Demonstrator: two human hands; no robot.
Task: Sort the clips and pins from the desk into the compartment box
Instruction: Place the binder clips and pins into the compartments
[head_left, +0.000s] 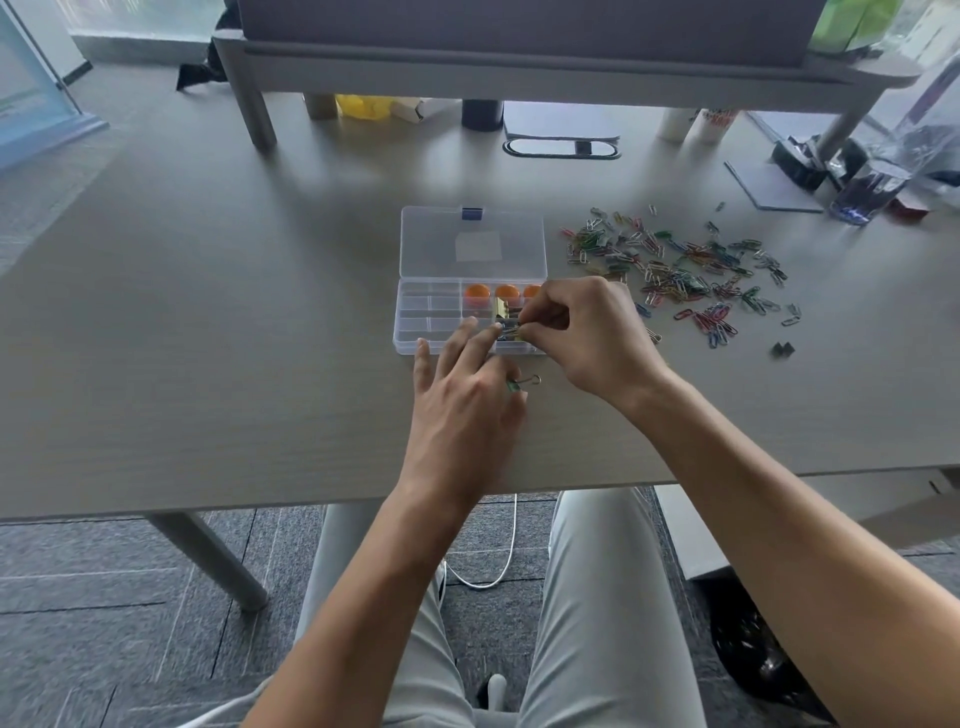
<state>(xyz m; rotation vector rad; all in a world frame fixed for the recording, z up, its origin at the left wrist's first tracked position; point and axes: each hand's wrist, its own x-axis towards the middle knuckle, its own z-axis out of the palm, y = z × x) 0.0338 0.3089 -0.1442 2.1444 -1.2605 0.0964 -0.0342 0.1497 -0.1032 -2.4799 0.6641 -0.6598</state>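
Taking the compartment box as our landmark, the nearest thing to us is our left hand, lying on the desk just in front of the box's near wall, fingers fairly straight and spread, their tips reaching over that wall. A green binder clip sits under this hand's thumb side, its wire handle pointing right, away from the palm; whether the thumb pinches it or merely covers it we cannot tell.

Just beyond, over the box's near-right compartments, our right hand is curled, fingertips pinching a small clip low over the cells, where a gold binder clip already lies. Orange round pins fill the box's far-right row; the left cells look empty, and the clear lid lies open behind.

The paper clip pile spreads right of the box and slightly farther away, so our right hand is the nearer for the next pick. Two dark binder clips lie apart at the pile's near-right edge.
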